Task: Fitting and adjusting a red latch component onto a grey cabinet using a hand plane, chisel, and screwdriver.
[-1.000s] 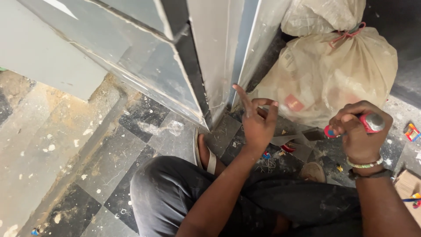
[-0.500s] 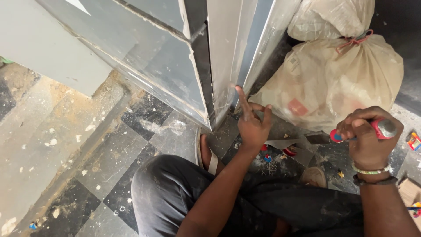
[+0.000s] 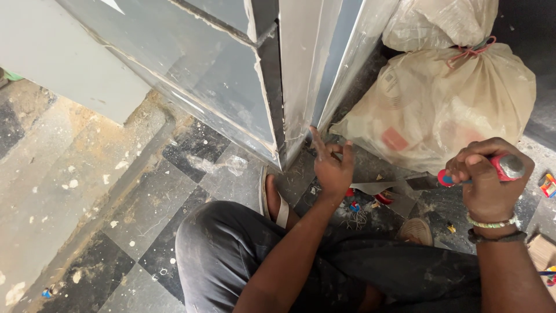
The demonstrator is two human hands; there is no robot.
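My left hand [image 3: 333, 165] is low at the foot of a grey panel corner [image 3: 286, 116]. Its forefinger points up along the edge, and thumb and fingers pinch a small dark piece I cannot make out. My right hand [image 3: 483, 179] is fisted round a red-handled tool [image 3: 504, 165] with a metal end cap. The tool's dark shaft [image 3: 420, 182] points left toward a flat pale metal blade [image 3: 376, 186] just above the floor. The two hands are apart, the right one farther right and a little lower.
A tied, dusty plastic sack [image 3: 440, 110] leans behind my right hand. Small red and blue bits [image 3: 354, 206] litter the checkered floor [image 3: 145, 203]. My knee in dark trousers [image 3: 231, 255] and a sandalled foot [image 3: 275, 203] fill the foreground. A small box [image 3: 547, 184] lies at the right edge.
My right hand with the red-handled tool has drifted right. My left hand has stayed at the foot of the corner with its forefinger raised.
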